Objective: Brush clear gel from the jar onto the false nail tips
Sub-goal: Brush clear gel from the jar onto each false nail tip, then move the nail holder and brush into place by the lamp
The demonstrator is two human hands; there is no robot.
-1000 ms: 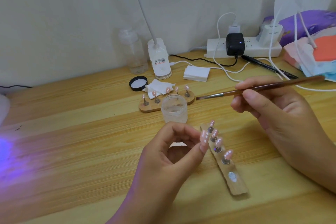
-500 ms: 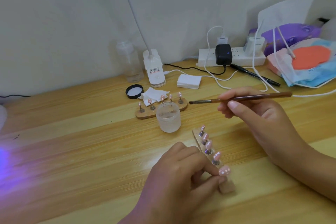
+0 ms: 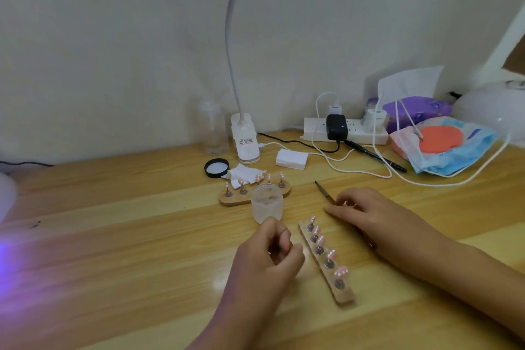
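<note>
1. The left hand (image 3: 267, 258) hovered loosely curled, holding nothing visible, just beside the wooden nail holder (image 3: 345, 297) toward the bench's (image 3: 113, 236) front edge.
2. The right hand (image 3: 369, 216) lay over the brush (image 3: 324, 191); whether it gripped the handle could not be told.
3. The open gel jar (image 3: 267, 203) stood mid-bench, apart from both hands.
4. A careless wrist could have tipped the light jar or smeared the false nail tips (image 3: 341, 273).
</note>
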